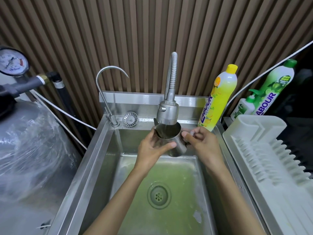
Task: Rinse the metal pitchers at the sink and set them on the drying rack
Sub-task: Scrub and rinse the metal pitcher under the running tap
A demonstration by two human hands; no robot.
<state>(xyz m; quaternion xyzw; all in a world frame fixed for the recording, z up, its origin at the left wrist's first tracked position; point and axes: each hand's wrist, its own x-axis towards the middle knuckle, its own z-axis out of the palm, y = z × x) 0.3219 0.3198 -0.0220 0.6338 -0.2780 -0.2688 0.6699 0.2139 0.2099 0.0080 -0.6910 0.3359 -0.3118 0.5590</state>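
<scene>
One metal pitcher [178, 147], two hands (left hand [152, 148], right hand [201, 141]), one sink [101, 150]. Two faucets: one gooseneck faucet [105, 85], one flexible spray faucet [167, 109]. Two dish-soap bottles: one yellow bottle [218, 99], one green bottle [274, 89]. One pump bottle [243, 107], one drying rack [264, 150], one pressure gauge [11, 61].

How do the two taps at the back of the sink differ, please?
The gooseneck tap is a thin, smooth tube arching over; the spray faucet has a ribbed hose and a wide head. Water runs from the spray faucet into the metal pitcher, gripped by the left hand and right hand; no stream shows at the gooseneck tap. Both are silver metal.
</scene>
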